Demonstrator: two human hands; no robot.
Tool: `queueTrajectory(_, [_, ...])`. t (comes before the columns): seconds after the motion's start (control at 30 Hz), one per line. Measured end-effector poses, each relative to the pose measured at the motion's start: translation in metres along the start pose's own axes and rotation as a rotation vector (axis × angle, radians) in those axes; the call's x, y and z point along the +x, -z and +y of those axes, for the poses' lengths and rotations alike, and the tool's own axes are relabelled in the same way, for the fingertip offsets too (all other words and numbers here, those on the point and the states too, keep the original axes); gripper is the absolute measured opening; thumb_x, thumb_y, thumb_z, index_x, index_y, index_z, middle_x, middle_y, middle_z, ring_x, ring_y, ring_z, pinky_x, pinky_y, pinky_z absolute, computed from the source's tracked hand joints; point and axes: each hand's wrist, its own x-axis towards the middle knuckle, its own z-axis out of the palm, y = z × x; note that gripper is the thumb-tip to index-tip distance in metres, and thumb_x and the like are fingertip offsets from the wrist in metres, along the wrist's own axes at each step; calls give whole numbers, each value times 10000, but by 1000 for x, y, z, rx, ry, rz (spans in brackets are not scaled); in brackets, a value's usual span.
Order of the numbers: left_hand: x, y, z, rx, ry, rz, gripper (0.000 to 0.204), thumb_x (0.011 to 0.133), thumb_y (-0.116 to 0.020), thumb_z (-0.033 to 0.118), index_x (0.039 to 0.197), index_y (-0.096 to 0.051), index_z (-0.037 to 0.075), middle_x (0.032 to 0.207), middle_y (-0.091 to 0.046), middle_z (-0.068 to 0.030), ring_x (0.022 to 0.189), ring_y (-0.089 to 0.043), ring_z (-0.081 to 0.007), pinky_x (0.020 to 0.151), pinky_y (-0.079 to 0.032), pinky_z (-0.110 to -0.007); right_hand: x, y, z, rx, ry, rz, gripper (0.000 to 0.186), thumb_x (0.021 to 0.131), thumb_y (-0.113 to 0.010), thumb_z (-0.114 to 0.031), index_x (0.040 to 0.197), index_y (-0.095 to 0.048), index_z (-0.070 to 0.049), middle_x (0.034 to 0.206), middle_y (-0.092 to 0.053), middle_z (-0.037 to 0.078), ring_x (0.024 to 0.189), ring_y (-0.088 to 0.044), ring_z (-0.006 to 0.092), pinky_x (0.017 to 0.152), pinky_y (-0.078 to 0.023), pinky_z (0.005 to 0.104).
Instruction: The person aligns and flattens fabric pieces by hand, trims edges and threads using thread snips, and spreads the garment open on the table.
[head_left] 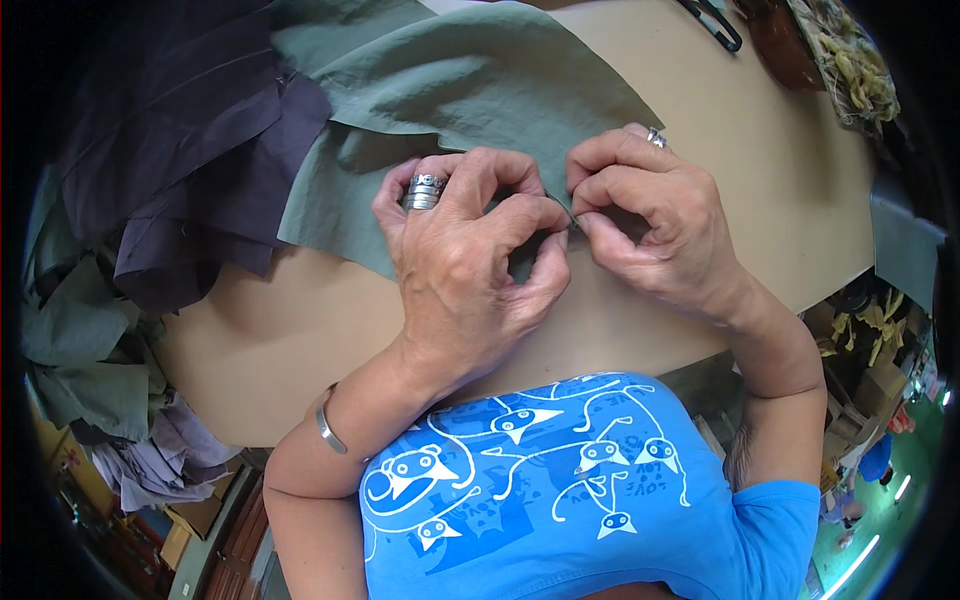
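A piece of green fabric point(470, 75) spreads over the table from the far edge down to my hands. My left hand point(470, 225), with rings on it, pinches the near edge of this fabric between thumb and fingertips. Close beside it on the right, my right hand point(655, 215) is also closed in a pinch at the same edge. The fingertips of both hands almost meet there. Whether a pin or thread sits between the right fingertips is too small to tell.
Dark purple fabric point(190, 150) lies heaped at the left, with more green cloth point(80, 340) hanging over the table's left side. The tan tabletop point(780, 190) extends to the right. At the far right are scissors-like black handles point(722, 30) and a brown container point(785, 45) beside yellowish scraps point(860, 65).
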Motion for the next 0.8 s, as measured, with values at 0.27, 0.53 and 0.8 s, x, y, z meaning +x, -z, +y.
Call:
queueTrajectory(0.27, [-1,-1,-1,2,28,-13,103,615,-693,118,710,-660,138,879,-559,19,923,-535,-206,911,-282,-417,-2,1,1,15,-26,-12,102,646,-609,64,720,-584,-1,858,-606,75,718,-586,206,626,-480,292])
queueTrajectory(0.53, [-2,1,-3,-62,56,-4,123,607,-690,103,721,-660,138,868,-564,21,899,-536,-206,911,-282,-413,-2,3,-2,52,-43,-31,140,631,-627,75,738,-594,-8,868,-602,67,722,-586,181,616,-474,268])
queueTrajectory(0.8, [-1,1,-2,-37,24,0,127,604,-685,102,722,-656,137,878,-572,22,908,-542,-200,909,-283,-408,0,-1,-2,18,-39,19,66,649,-608,36,700,-573,12,829,-601,92,685,-582,242,616,-483,318])
